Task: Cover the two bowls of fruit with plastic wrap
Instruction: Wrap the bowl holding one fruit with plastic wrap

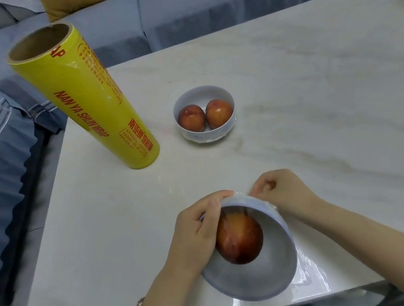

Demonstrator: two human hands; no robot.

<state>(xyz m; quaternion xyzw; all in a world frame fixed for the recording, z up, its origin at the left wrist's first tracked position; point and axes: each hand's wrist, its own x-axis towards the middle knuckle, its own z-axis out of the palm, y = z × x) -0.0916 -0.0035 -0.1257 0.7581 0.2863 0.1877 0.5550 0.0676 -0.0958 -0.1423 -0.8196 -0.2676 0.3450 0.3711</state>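
Tilted near bowl [264, 277] at table [313, 92] front edge, one fruit [240, 240] inside, plastic wrap [308, 271] over it. left hand [194, 232] fingers curl round its left rim; right hand [281, 192] pinches wrap at far rim. far bowl [206, 132] mid-table, roll [87, 97] upright at left.

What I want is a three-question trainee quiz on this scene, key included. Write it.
1. True or false: the roll of plastic wrap lies flat on the table.
2. How many fruits sit in the far bowl? A one, B two, C three.
3. Fill in: the left hand and right hand hold the near bowl ___, not level.
Key: 1 false, it stands upright; 2 B; 3 tilted.
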